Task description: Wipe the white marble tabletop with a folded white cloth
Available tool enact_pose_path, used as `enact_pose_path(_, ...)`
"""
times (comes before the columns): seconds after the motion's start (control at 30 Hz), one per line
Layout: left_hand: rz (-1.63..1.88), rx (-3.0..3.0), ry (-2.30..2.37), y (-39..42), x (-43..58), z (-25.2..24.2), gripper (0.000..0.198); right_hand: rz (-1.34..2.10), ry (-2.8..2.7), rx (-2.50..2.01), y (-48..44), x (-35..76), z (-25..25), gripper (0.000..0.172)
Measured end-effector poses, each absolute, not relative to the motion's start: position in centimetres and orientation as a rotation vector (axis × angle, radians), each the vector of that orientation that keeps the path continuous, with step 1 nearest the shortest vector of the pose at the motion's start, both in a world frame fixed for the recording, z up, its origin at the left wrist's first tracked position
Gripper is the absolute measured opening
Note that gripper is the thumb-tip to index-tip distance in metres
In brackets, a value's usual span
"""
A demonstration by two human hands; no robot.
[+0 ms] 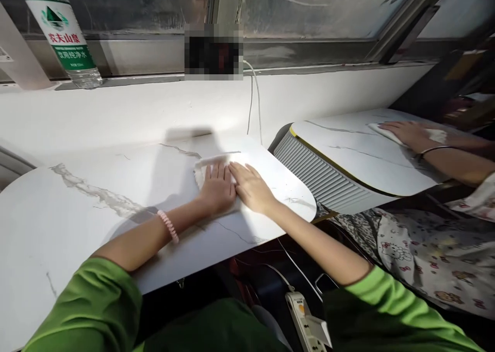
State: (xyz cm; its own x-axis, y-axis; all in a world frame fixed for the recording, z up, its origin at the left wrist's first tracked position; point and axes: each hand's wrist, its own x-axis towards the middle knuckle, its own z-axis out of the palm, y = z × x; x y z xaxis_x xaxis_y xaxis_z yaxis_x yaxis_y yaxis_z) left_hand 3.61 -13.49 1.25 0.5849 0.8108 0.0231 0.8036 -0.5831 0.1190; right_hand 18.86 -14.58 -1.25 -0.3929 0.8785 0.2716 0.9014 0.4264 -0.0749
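Toward the desk's (96,161) rounded right end, white cloth (200,171) lies under left hand (218,189) and right hand (252,188): both flat, fingers extended, nothing clasped. Probably light, soft, limp; best held palm-down or by exposed left edge. More room leftward; right edge near.

We see a home-like room: window (328,6), bottle (62,42) on its sill (139,77), tables (348,140) below, power strip (303,321) beyond the near edge of the surface (104,228).
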Motion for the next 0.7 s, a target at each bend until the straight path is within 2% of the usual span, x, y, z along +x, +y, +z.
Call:
enact_pose_path(0.17,0.111,2.774,1.385,-20.0,0.1,1.0,0.062,-0.101,-2.382,-1.423,-21.7,15.6,-0.8,0.062)
enact_pose_path(0.3,0.086,2.800,1.377,-20.8,-0.8,1.0,0.062,-0.064,-2.366,-1.404,-22.5,14.6,-0.8,0.066)
enact_pose_path(0.47,0.115,2.778,1.426,-17.1,-0.9,0.9,0.063,-0.065,-2.366,-1.377,-17.8,14.6,-1.3,0.067)
enact_pose_path(0.7,0.171,2.667,1.622,-7.6,-1.7,0.4,0.060,-0.054,-2.397,-1.394,-6.6,13.0,-1.7,0.059)
